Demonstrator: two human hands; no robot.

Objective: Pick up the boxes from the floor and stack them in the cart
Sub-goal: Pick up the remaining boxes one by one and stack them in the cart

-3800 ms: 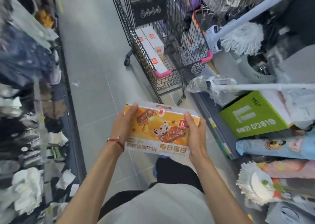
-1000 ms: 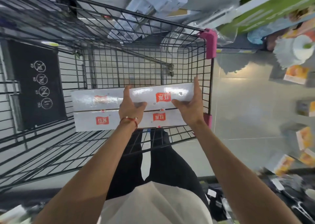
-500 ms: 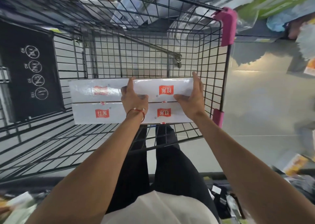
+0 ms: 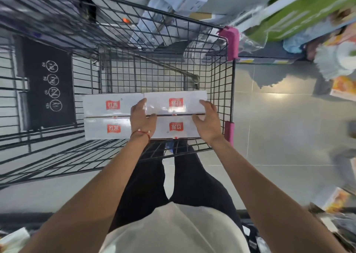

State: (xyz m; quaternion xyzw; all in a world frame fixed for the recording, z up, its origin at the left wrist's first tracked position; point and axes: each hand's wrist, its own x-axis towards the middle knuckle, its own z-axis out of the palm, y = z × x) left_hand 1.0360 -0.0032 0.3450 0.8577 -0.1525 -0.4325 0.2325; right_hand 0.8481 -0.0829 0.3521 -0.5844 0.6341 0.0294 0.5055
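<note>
White box (image 4: 175, 102) in the wire cart (image 4: 229, 79), both ends clamped by the fingers (image 4: 141, 104) of the left hand (image 4: 142, 117) and right hand (image 4: 207, 121).

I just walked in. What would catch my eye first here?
Centre frame, the left hand and right hand hold a white cardboard box with a red logo by its ends, inside a black wire shopping cart with pink corner guards. Similar white boxes lie packed beside it.
</note>
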